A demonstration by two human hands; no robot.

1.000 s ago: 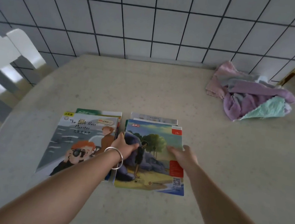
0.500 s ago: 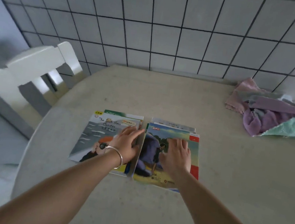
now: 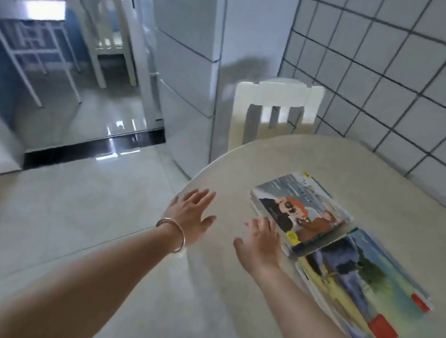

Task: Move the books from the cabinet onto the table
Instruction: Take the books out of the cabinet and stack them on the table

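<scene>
Two stacks of books were laid flat on the desk point(image 3: 317, 159), side by side near its rounded edge. The far stack point(image 3: 300, 208), topped by a grey cover with a red-haired figure, was seen at about 1 o'clock from the right hand. The near stack point(image 3: 363, 286), topped by a blue and yellow landscape cover, lay at about 4 o'clock from that hand. The two stacks were touching or very nearly so at one corner; which, could not be told through the blur. They were judged to have been set close together and squared up so that more books could be added tidily, with bare desk left beyond them.

The left hand point(image 3: 190, 217), with a bangle point(image 3: 172, 233) at its wrist, was held open, fingers spread and straight, over the desk's edge at about 9 o'clock from the far stack. Nothing was held in it; whether it touched the desk could not be told. The right hand point(image 3: 262, 240) was likewise open and empty, fingers loosely spread, its fingertips just beside the near corner of the far stack, perhaps brushing it. The hands were apart from each other.

A white chair point(image 3: 276, 110) stood at 12 o'clock beyond the desk, against a tiled wall point(image 3: 400, 79). A doorway point(image 3: 85, 78) lay at 10 o'clock. No cabinet was in view, so a return for more books was judged the likely step in hand.
</scene>
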